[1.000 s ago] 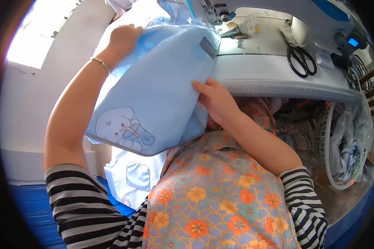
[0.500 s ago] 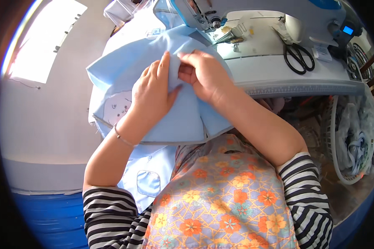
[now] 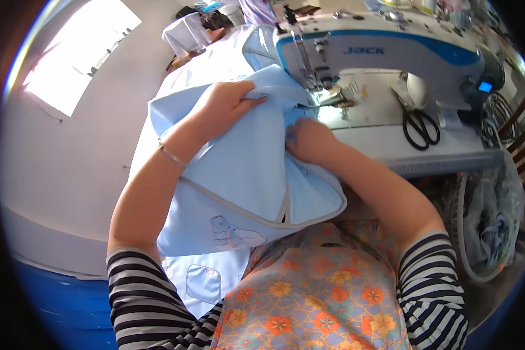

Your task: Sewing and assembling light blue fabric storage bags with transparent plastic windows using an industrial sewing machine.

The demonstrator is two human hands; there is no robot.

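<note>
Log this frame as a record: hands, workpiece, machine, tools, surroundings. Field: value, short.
left_hand: fingers and thumb pinching a fold near the top of the blue cloth
right_hand: at the cloth's right side; blurred, grip unclear
workpiece: blue cloth, grey-edged, bunched, line drawing near its lower edge
machine: white-and-blue sewing machine, beyond the hands
tool: black-handled scissors on the worktop, right of both hands
right_side: pale basket holding clear plastic and fabric
wearer: floral apron, striped sleeves

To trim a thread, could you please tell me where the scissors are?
In the head view, the scissors lie at right on the table, below the sewing machine's arm.
</note>
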